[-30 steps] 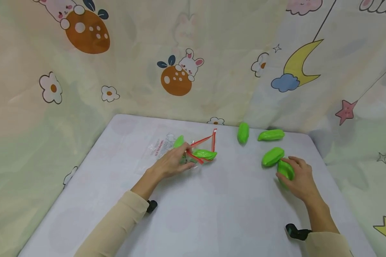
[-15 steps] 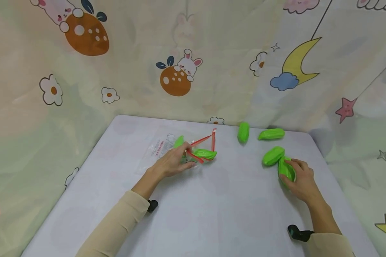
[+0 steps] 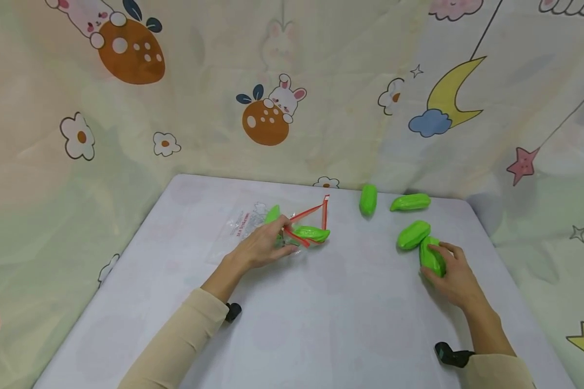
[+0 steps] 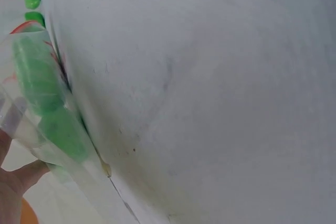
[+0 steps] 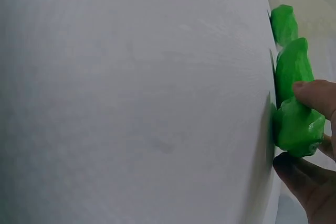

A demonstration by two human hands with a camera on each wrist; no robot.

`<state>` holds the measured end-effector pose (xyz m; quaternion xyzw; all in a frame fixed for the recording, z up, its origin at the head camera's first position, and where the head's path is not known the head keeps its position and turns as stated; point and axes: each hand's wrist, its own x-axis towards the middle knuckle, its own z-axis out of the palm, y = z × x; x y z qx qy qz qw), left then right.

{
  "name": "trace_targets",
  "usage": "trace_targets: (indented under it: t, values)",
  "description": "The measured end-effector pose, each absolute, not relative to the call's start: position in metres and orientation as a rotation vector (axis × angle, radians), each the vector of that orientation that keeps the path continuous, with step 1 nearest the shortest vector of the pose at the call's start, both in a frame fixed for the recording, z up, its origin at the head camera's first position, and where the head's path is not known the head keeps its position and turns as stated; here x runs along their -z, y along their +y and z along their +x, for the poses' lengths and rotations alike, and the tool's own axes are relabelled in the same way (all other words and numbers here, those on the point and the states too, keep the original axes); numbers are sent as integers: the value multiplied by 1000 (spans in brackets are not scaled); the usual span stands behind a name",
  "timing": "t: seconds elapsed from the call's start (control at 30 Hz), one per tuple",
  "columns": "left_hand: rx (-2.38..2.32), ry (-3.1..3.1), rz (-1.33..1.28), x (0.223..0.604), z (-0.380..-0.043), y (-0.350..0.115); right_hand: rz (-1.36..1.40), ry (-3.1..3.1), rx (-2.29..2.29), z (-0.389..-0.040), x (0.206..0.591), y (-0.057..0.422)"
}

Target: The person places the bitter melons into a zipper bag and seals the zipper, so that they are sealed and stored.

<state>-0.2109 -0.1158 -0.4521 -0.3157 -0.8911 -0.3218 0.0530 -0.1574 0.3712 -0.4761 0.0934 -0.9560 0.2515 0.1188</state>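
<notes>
My left hand (image 3: 260, 246) pinches the edge of a clear zip bag (image 3: 233, 232) with a red strip along its mouth. Inside the bag are glossy green elongated pieces; one green piece (image 3: 311, 233) lies by the open mouth, and others (image 4: 39, 77) show through the plastic in the left wrist view. At the right, my right hand (image 3: 459, 278) grips another glossy green piece (image 3: 432, 257) between thumb and fingers, low at the table surface. That piece touches a neighbouring green piece (image 3: 413, 235). In the right wrist view, fingertips and thumb hold the green piece (image 5: 296, 132) from two sides.
Two more green pieces, one standing lengthwise (image 3: 368, 200) and one lying crosswise (image 3: 411, 202), are near the back edge of the white table (image 3: 321, 324). A patterned cloth (image 3: 204, 81) hangs behind and beside the table.
My right hand has shifted slightly lower, and its fingers sit differently round the green piece, which has turned a little. The left hand and bag have hardly moved.
</notes>
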Motion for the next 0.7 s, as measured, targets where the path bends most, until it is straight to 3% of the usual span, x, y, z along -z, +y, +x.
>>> trace_targets:
  t: [0.7]
  values:
    - [962, -2729, -937, 452, -210, -115, 184, -2527, -794, -161, 468, 367]
